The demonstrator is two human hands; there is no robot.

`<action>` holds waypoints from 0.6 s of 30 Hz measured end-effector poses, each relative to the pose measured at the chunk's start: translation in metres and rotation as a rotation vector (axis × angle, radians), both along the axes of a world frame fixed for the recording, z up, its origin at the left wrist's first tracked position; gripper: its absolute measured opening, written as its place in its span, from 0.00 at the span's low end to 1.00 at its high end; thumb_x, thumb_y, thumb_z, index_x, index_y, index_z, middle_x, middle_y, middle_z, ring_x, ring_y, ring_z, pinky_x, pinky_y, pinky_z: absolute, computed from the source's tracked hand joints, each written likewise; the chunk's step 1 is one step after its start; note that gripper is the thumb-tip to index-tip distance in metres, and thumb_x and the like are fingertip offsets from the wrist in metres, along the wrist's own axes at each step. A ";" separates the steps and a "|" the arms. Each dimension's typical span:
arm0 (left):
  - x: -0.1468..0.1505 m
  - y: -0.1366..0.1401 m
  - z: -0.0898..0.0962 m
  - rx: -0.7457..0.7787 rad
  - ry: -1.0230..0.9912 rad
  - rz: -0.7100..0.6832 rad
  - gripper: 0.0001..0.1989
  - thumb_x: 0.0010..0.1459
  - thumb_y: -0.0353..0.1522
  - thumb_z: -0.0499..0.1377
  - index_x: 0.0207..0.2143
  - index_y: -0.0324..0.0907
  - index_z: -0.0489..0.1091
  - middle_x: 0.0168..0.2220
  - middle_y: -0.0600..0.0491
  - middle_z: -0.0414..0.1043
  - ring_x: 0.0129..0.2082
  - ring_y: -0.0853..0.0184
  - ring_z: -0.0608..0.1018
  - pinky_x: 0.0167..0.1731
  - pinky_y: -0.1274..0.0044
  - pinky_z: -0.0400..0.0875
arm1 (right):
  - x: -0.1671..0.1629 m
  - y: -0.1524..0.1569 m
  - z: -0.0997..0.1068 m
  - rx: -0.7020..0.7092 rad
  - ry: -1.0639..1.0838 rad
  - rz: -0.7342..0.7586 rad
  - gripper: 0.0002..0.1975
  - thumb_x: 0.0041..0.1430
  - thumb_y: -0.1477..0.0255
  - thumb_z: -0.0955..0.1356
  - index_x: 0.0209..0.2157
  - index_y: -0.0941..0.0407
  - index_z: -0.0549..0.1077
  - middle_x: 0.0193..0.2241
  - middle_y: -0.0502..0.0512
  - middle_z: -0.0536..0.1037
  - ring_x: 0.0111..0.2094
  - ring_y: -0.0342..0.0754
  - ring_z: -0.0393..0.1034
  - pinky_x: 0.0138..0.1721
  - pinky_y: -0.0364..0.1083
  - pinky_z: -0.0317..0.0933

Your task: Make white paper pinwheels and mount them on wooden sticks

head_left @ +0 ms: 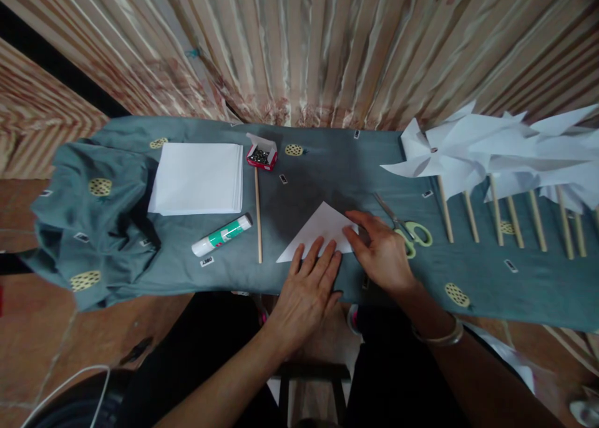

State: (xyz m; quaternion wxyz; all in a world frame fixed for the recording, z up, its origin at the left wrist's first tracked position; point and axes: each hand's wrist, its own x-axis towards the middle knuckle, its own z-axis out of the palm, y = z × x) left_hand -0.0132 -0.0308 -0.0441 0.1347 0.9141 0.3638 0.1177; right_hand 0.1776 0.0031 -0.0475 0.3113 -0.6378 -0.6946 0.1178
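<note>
A folded white sheet of paper (322,222), roughly triangular, lies on the cloth in front of me with one corner pointing away. My left hand (306,284) rests flat over its lower edge, fingers stretched out on the paper. At the paper's right side, my right hand (381,250) grips the edge between thumb and bent fingers; the right corner is hidden under it. Just beyond that hand lie scissors (412,231) with light green handles, partly covered by it. A thin wooden stick (258,219) lies left of the paper, beside a green-and-white glue stick (221,235).
A stack of white paper (199,178) sits on the left, near a small open red box (262,152) of metal pins. Several white paper pinwheels (453,147) on wooden sticks lie at the right. Bunched grey-green cloth (112,197) covers the left end; a pleated curtain (299,53) hangs behind.
</note>
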 end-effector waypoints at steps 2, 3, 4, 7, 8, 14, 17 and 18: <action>0.000 0.000 0.000 -0.007 0.012 0.006 0.29 0.65 0.37 0.55 0.64 0.32 0.57 0.67 0.38 0.59 0.69 0.47 0.57 0.64 0.52 0.58 | -0.001 0.000 0.000 0.010 -0.016 0.007 0.14 0.66 0.68 0.64 0.48 0.57 0.76 0.42 0.60 0.82 0.43 0.55 0.77 0.46 0.54 0.71; 0.000 0.000 0.000 -0.011 0.017 0.009 0.29 0.65 0.38 0.55 0.64 0.32 0.57 0.67 0.38 0.59 0.69 0.47 0.57 0.64 0.52 0.58 | -0.001 0.000 0.000 0.012 -0.024 0.008 0.14 0.66 0.68 0.64 0.49 0.57 0.75 0.42 0.60 0.82 0.43 0.55 0.77 0.46 0.54 0.71; 0.000 0.000 0.000 -0.014 0.019 0.010 0.30 0.65 0.38 0.55 0.64 0.32 0.57 0.67 0.38 0.59 0.69 0.47 0.57 0.64 0.52 0.58 | -0.002 -0.001 0.000 0.014 -0.034 0.007 0.15 0.66 0.67 0.63 0.49 0.56 0.75 0.42 0.60 0.82 0.43 0.55 0.77 0.47 0.54 0.71; 0.001 0.001 -0.001 -0.014 0.022 0.010 0.30 0.65 0.39 0.56 0.64 0.31 0.58 0.67 0.38 0.58 0.69 0.47 0.58 0.64 0.51 0.58 | -0.002 -0.001 -0.001 0.028 -0.093 0.023 0.15 0.67 0.68 0.63 0.51 0.57 0.74 0.44 0.61 0.81 0.46 0.57 0.75 0.50 0.56 0.69; 0.001 0.001 -0.001 -0.012 0.024 0.010 0.30 0.65 0.40 0.56 0.64 0.31 0.58 0.67 0.38 0.58 0.69 0.47 0.58 0.64 0.51 0.57 | -0.001 -0.002 -0.001 0.039 -0.113 0.032 0.16 0.67 0.67 0.63 0.51 0.57 0.73 0.47 0.62 0.80 0.48 0.58 0.74 0.52 0.58 0.68; 0.000 0.001 0.000 -0.002 0.042 0.008 0.31 0.65 0.39 0.56 0.64 0.30 0.57 0.67 0.37 0.57 0.69 0.47 0.57 0.65 0.53 0.57 | 0.001 -0.018 -0.004 0.008 -0.219 0.061 0.28 0.66 0.62 0.64 0.64 0.57 0.61 0.64 0.70 0.64 0.64 0.65 0.59 0.61 0.66 0.56; -0.002 0.000 -0.001 0.011 0.049 0.009 0.32 0.64 0.40 0.57 0.64 0.29 0.57 0.67 0.35 0.56 0.69 0.47 0.58 0.64 0.53 0.57 | 0.004 -0.028 -0.005 -0.029 -0.250 0.077 0.31 0.66 0.59 0.63 0.65 0.60 0.59 0.65 0.73 0.61 0.66 0.67 0.56 0.62 0.67 0.53; -0.003 0.000 -0.001 0.015 0.051 0.007 0.32 0.64 0.40 0.57 0.64 0.30 0.57 0.67 0.35 0.56 0.68 0.46 0.58 0.64 0.52 0.58 | 0.007 -0.029 -0.005 -0.037 -0.249 0.075 0.31 0.66 0.59 0.63 0.65 0.60 0.59 0.65 0.74 0.61 0.66 0.67 0.56 0.62 0.67 0.53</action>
